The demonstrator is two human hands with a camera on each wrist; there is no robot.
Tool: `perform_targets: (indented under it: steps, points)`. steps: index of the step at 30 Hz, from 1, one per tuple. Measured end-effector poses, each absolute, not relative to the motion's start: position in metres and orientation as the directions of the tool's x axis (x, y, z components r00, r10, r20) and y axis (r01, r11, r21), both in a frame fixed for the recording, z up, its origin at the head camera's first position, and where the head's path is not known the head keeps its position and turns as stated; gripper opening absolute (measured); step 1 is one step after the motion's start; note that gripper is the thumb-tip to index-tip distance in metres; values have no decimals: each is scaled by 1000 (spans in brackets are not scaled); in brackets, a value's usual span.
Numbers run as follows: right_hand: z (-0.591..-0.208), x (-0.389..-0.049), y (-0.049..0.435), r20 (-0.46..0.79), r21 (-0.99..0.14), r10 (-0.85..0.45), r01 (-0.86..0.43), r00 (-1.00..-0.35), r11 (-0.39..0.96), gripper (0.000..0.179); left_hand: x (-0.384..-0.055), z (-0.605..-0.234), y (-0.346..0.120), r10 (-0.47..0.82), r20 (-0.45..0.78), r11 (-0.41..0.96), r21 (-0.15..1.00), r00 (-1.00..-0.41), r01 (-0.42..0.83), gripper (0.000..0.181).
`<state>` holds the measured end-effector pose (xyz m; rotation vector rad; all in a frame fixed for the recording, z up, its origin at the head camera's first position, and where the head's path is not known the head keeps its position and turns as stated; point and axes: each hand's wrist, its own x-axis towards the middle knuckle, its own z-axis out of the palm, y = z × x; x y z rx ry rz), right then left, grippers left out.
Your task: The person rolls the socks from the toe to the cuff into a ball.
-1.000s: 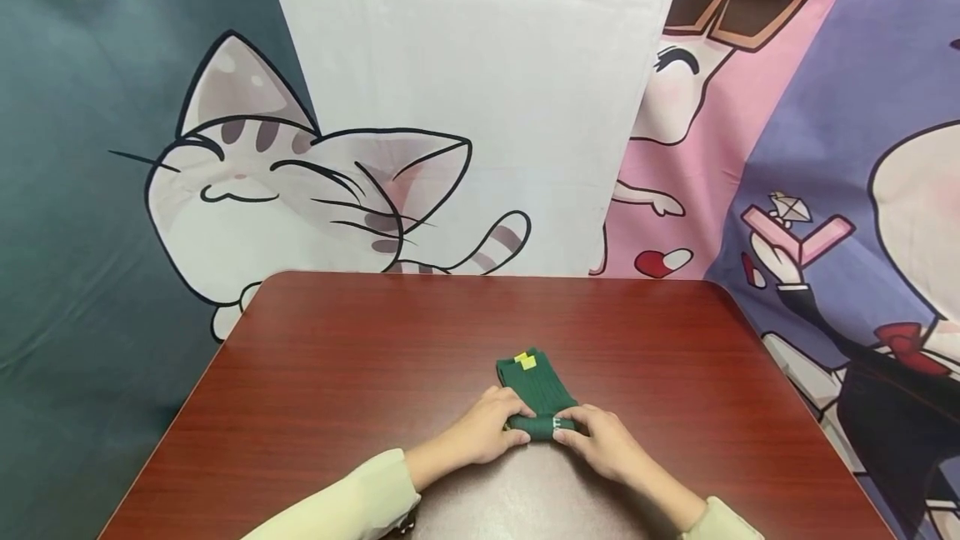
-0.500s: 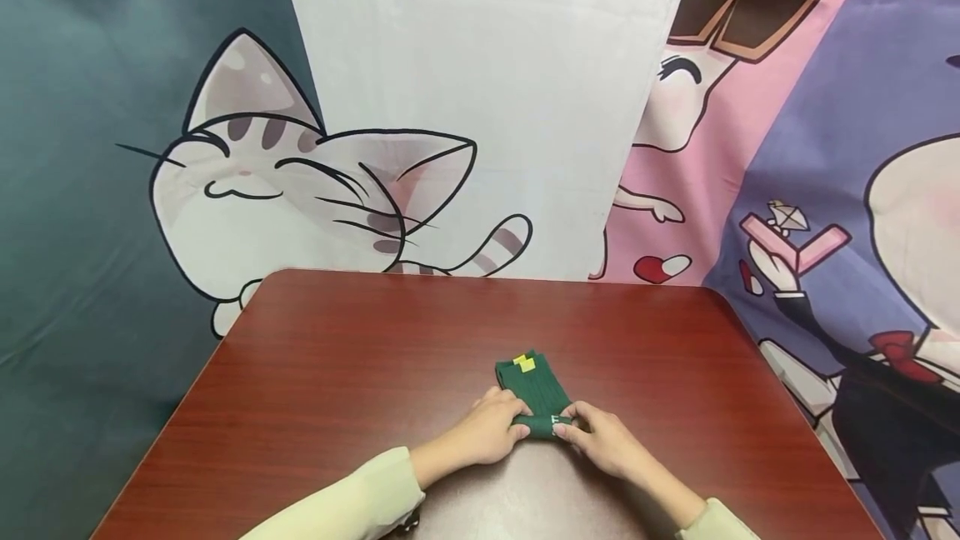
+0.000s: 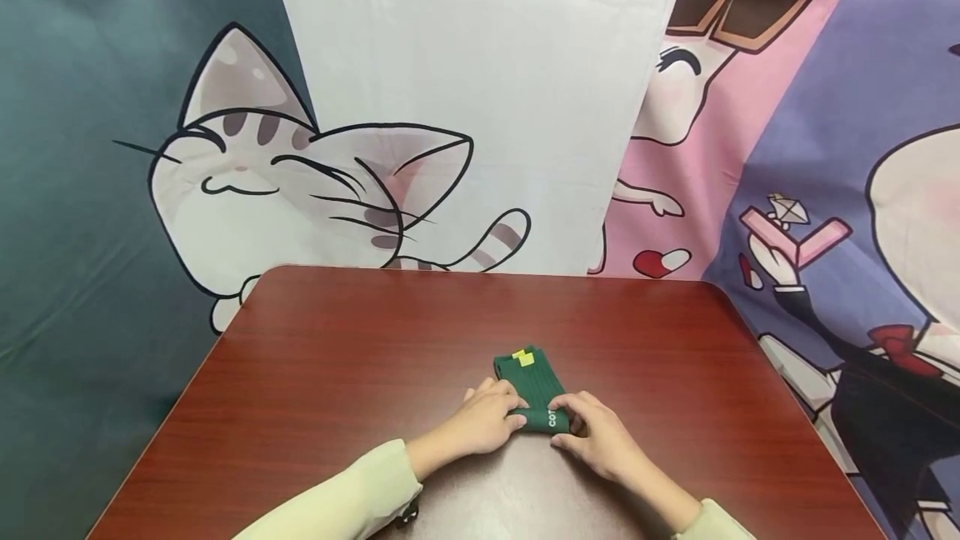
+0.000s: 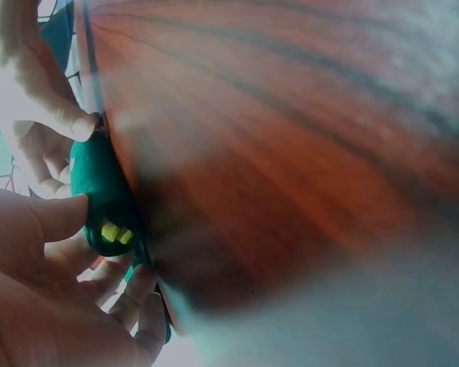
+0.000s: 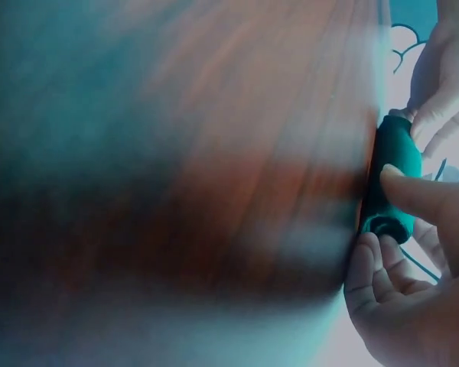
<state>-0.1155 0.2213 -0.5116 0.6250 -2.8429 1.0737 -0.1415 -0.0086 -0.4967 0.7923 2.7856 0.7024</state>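
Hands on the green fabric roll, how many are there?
2. The left hand is at the left end of the green roll, and the right hand is at its right end. Both show in every view; no others appear hidden.

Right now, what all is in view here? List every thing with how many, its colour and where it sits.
Table: 1, reddish brown, foreground
Cloth bundle: 1, dark green, on the table, near end rolled
Yellow marks: count unclear, yellow, bundle's far end
Lettering: 1 patch, white, on the rolled end
Backdrop: sheet count unclear, multicoloured, behind the table
Cartoon cat: 1, grey and white, backdrop's left
Cartoon people: 2, multicoloured, backdrop's right
Sleeves: 2, pale green, bottom edge
Small item: 1, dark, at left cuff, unidentifiable
Left hand: 1, bare, holding bundle's left side
Right hand: 1, bare, holding bundle's right side
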Motion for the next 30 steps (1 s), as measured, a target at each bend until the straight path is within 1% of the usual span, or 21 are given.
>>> perform_targets:
  steps: [6, 9, 13, 17, 23, 30]
  points:
    - [-509, -119, 220, 138, -597, -336, -349, -932, 722, 29, -139, -497, -11, 560, -2, 758, 404, -829, 511, 32]
    - [-510, -120, 221, 120, -583, -347, -349, -930, 734, 26, -138, -498, -13, 565, 30, 766, 353, -824, 538, 34]
    - [-511, -123, 221, 101, -570, -356, -347, -929, 744, 25, -138, -500, -13, 573, 87, 772, 275, -815, 573, 32]
    - [-510, -124, 220, 81, -561, -360, -341, -930, 754, 24, -139, -502, -13, 577, 118, 777, 225, -808, 588, 31]
    - [-506, -124, 217, 63, -558, -387, -354, -920, 750, 27, -138, -502, -12, 577, 121, 787, 184, -808, 589, 25]
    - [-506, -123, 218, 93, -520, -402, -389, -911, 761, 29, -137, -502, -11, 579, 158, 785, 160, -800, 599, 19]
